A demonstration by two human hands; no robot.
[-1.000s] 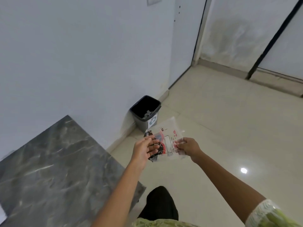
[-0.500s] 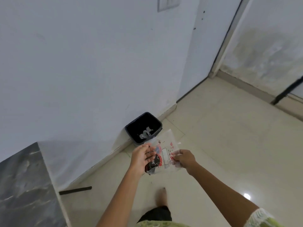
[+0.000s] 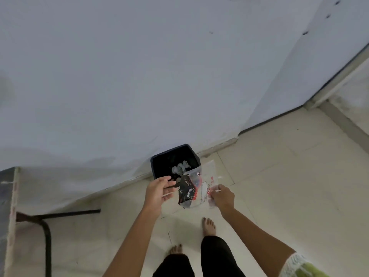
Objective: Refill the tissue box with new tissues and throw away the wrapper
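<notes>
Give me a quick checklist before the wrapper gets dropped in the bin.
1. Wrapper held: ok, right hand pinches its edge.
2. Left hand on the wrapper: cannot tell, fingers look open beside it.
3. Bin open: ok, no lid, against the wall.
4. Room in the bin: ok, only some crumpled paper at the bottom.
5. Wrapper over the opening: not ok, mostly short of the rim, over the floor.
6. Wrapper empty: cannot tell.

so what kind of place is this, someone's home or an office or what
Probably a room in a home, though that is a guess: a pale glossy tiled floor, a plain white painted wall with a small black plastic waste bin against it, and the person's bare feet.
</notes>
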